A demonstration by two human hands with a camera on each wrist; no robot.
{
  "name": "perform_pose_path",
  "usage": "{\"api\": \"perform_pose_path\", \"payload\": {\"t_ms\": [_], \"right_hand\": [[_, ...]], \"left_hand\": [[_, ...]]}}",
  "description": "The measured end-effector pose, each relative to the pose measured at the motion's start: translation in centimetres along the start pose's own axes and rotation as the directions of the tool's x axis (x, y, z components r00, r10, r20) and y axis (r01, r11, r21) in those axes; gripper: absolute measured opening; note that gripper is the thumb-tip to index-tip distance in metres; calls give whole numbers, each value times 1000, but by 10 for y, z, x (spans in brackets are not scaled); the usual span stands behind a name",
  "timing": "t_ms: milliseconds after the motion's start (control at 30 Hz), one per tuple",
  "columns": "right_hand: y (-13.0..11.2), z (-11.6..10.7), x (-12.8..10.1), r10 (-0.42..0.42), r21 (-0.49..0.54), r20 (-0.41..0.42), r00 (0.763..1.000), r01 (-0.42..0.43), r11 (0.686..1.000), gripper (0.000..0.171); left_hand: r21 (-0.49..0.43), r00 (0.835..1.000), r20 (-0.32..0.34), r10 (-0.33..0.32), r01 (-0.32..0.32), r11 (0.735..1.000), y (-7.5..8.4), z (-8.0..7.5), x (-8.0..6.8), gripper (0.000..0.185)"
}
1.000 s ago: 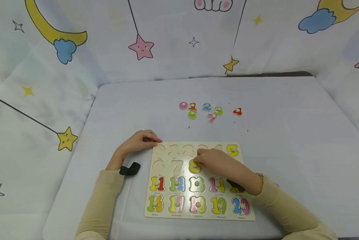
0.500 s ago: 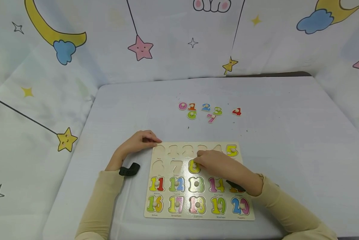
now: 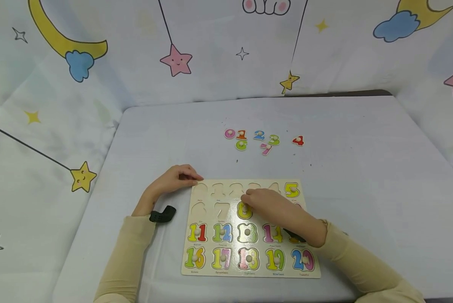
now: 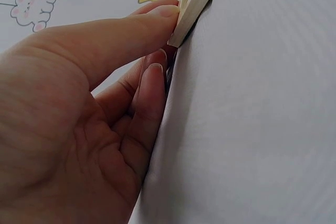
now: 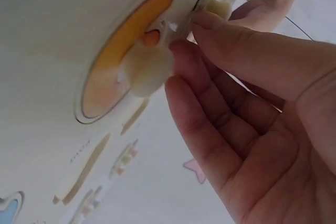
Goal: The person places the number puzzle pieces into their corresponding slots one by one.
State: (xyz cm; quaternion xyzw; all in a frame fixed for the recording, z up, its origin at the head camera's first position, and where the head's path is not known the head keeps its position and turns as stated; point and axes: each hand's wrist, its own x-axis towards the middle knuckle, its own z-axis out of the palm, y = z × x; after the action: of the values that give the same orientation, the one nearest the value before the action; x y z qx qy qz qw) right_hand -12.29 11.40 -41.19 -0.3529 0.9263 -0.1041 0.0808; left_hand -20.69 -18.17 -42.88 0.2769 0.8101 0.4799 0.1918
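Right grip: the right hand [image 3: 273, 206] pinches the round wooden knob [image 5: 148, 70] of the number 8 piece [image 3: 244, 210] between thumb and fingertips [image 5: 181, 51]; the other fingers curl loosely below.
Number 8 piece: yellow-green, in the middle of the second row of the puzzle board [image 3: 250, 229], sitting in or just at its slot; cannot tell whether it is raised.
Right arm: forearm in a cream sleeve crosses the board's lower right corner, wrist over the 14 and 15 pieces.
Left grip: the left hand [image 3: 173, 179] holds the board's upper left corner, thumb on the edge, fingers curled beside it.
Left arm: lies on the table [image 3: 363, 168], running down towards the near edge.
Loose pieces: small number pieces [image 3: 262, 140] lie well beyond the board.
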Motion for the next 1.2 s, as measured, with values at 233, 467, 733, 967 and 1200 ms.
{"api": "perform_pose_path", "payload": {"t_ms": [233,467,733,967,1200], "right_hand": [[3,4,2,-57,-28,-41,998,56,998,12],[4,6,3,-90,-48,-49,995,87,995,16],[5,5,2,-56,-10,-40,998,55,998,8],[6,3,1,-46,42,-20,999,47,998,9],[7,3,2,-69,114,-4,998,69,991,7]], "left_hand": [[2,1000,-2,2,-2,1000,-2,0,0,18],[7,1000,0,6,-6,1000,-3,-1,0,17],[6,1000,3,4,-4,1000,-1,0,0,17],[3,1000,4,3,-3,1000,0,0,1,18],[12,1000,0,9,-9,1000,-1,1,0,18]]}}
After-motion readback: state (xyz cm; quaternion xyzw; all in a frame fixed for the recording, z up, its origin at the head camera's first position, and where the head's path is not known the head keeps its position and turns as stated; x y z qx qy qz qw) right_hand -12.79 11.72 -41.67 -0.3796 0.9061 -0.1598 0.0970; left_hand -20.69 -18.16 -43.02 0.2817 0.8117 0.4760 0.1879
